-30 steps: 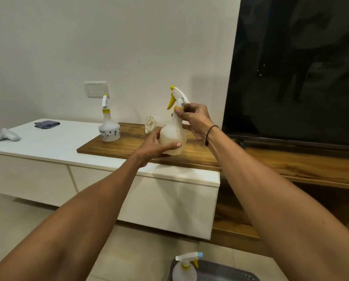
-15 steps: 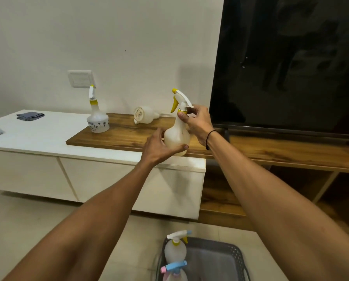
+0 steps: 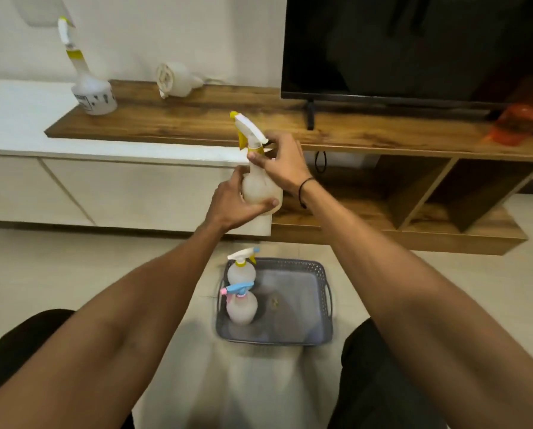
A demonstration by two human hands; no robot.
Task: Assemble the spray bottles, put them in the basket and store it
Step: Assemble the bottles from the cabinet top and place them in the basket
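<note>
A plain pale wall [image 3: 166, 32] is seen behind a low white cabinet [image 3: 73, 187]. A long wooden shelf [image 3: 197, 119] is laid across the cabinet top and runs right, where open wooden compartments [image 3: 429, 193] are built beneath it. A dark TV [image 3: 413, 44] is stood on the shelf. The floor [image 3: 57, 267] is laid in pale tiles.

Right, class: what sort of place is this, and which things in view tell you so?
Most likely a home living room: a large dark television stands on a long wooden media unit, white cabinets sit beside it, and the floor is tiled.
</note>
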